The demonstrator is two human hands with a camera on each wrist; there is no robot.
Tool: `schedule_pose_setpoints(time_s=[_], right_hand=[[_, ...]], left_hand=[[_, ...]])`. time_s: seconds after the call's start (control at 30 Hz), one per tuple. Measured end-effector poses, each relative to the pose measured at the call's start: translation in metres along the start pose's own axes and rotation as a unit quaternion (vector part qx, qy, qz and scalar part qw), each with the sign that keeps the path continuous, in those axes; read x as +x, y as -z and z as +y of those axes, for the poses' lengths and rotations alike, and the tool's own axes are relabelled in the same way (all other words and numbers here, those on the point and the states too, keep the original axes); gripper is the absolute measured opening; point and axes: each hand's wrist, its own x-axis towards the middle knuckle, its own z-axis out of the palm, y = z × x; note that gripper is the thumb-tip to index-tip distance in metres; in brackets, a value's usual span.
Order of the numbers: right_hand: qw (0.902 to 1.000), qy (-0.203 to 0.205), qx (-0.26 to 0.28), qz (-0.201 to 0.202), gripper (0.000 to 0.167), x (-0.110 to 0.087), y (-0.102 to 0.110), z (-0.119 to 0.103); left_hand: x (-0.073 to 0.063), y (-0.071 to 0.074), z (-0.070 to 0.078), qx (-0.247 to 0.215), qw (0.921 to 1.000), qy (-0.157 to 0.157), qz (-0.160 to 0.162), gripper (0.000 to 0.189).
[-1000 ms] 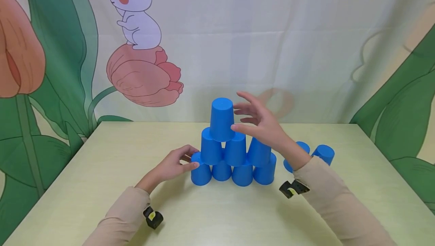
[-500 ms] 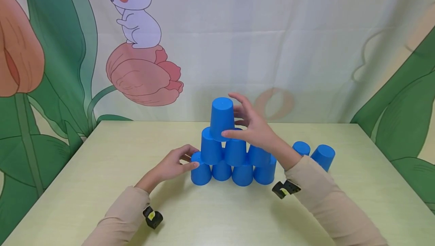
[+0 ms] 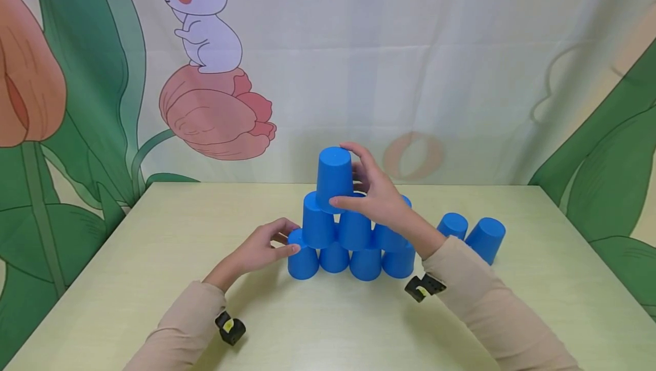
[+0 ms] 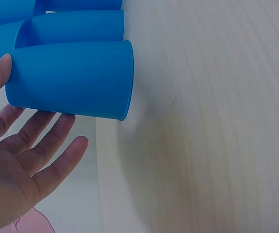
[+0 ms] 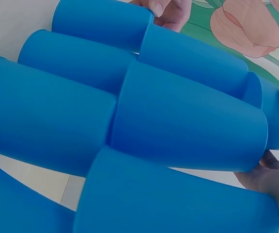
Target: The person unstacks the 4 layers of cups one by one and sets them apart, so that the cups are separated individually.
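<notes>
Blue cups stand upside down in a stacked pyramid: several on the table, three in a middle row, and a top cup (image 3: 334,180) over the left and centre ones. My right hand (image 3: 376,194) holds this top cup, thumb low on its near side and index finger near its upper edge. At the pyramid's left end, my left hand (image 3: 258,248) steadies the bottom-left cup (image 3: 303,263) between thumb and fingers. In the left wrist view, the thumb and some fingertips (image 4: 67,121) touch opposite sides of that cup. Middle-row cups (image 5: 192,116) largely fill the right wrist view.
To the right of the pyramid stand more upturned blue cups (image 3: 486,240), partly covered by my right sleeve (image 3: 492,297). Behind the pale wooden table (image 3: 328,325) hangs a curtain (image 3: 307,75) printed with a rabbit and tulips.
My right hand has moved left and closed in round the top cup, its thumb now on the cup's front. The left hand and the pyramid stay in place.
</notes>
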Motion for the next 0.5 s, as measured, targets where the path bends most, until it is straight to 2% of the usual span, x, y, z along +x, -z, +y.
schedule_pose_setpoints(time_s=[0.27,0.5], right_hand=[[0.9998,-0.010,0.000,0.016,0.080,-0.004,0.001,-0.002],[0.9997,0.012,-0.003,0.022,0.081,-0.011,0.007,-0.007]], left_hand=[[-0.001,-0.001,0.002,-0.001,1.0000,0.003,-0.002,0.039],[-0.001,-0.001,0.002,0.001,1.0000,0.006,-0.001,0.039]])
